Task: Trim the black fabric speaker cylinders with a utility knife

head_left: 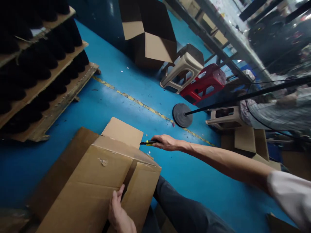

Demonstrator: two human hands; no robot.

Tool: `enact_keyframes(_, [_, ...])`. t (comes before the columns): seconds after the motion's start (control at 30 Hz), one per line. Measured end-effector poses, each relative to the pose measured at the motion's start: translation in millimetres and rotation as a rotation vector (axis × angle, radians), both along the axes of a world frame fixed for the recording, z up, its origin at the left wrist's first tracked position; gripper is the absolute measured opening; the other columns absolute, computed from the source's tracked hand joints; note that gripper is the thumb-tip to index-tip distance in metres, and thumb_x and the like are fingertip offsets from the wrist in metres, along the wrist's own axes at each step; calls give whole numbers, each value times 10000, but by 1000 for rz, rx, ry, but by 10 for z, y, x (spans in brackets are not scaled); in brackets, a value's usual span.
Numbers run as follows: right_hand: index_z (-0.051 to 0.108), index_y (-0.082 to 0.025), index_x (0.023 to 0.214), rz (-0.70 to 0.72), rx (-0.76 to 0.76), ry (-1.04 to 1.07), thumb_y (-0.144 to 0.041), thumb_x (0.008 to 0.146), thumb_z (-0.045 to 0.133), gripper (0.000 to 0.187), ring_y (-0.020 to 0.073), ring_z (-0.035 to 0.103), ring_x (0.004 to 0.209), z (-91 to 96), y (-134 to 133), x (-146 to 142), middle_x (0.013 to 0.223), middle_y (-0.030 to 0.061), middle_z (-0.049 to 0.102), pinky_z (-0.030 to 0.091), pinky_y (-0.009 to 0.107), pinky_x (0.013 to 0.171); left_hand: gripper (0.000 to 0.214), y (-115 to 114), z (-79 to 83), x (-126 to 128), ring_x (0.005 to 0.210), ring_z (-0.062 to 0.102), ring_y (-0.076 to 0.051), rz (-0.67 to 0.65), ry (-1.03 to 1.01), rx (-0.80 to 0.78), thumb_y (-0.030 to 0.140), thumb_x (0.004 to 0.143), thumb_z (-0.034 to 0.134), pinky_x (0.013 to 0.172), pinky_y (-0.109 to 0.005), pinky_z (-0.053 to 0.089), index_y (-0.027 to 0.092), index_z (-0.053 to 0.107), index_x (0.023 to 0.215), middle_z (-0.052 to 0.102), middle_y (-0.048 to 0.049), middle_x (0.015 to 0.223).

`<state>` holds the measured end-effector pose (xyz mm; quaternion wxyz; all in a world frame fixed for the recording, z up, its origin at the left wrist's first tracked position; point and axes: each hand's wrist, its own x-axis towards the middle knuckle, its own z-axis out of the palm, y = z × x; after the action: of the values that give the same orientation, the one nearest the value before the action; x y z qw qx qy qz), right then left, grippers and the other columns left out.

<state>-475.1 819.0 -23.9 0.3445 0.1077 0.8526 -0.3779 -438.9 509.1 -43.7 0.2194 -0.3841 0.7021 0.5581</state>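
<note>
A large brown cardboard box [97,181] lies on the blue floor in front of me, its flaps partly loose. My left hand [119,213] rests flat on the box's near side by the seam, fingers stretched out. My right hand [166,142] reaches out past the box's far corner and is closed round a black and yellow utility knife [148,142], whose tip points at the raised flap [122,132].
Wooden racks [48,81] loaded with dark objects stand at the left. An open cardboard box [148,35], beige stools [182,69], a red stool [204,82] and a round stand base [182,115] lie beyond. A person in a striped sleeve [274,113] sits at right.
</note>
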Motion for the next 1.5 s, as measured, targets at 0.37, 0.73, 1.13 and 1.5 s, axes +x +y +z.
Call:
enact_keyframes(0.37, [634,-151,1070,-171,-224,17,-476,870,696,386,180,633,801,-449,-1208,-313,899,19,655,539,353,726,455,-117,-77,365,1130,600,-328,-323,135,-182,603,838,475,1133,-589,266,220,712,898,721,-122,1098])
enact_keyframes(0.73, [645,-172,907,-3,-252,144,-371,824,707,225,111,526,617,228,-1699,-903,708,-39,589,360,231,527,612,-767,307,52,1135,627,-332,-520,298,-333,541,826,598,981,-519,466,193,557,1327,668,-151,1248])
enact_keyframes(1.13, [645,-210,908,427,41,697,-263,888,646,56,125,473,636,1659,-1987,-1843,717,-26,594,252,279,562,552,-517,1379,-689,788,690,-284,-438,180,-121,737,747,591,706,-359,524,207,714,843,741,-73,802])
enact_keyframes(1.5, [603,-223,1138,-202,130,1253,-402,985,557,241,126,597,947,2284,-1860,-1332,1038,-26,656,422,224,836,664,-634,1891,-819,815,665,-243,-114,251,-10,660,591,785,709,-320,528,156,730,1019,695,-25,764])
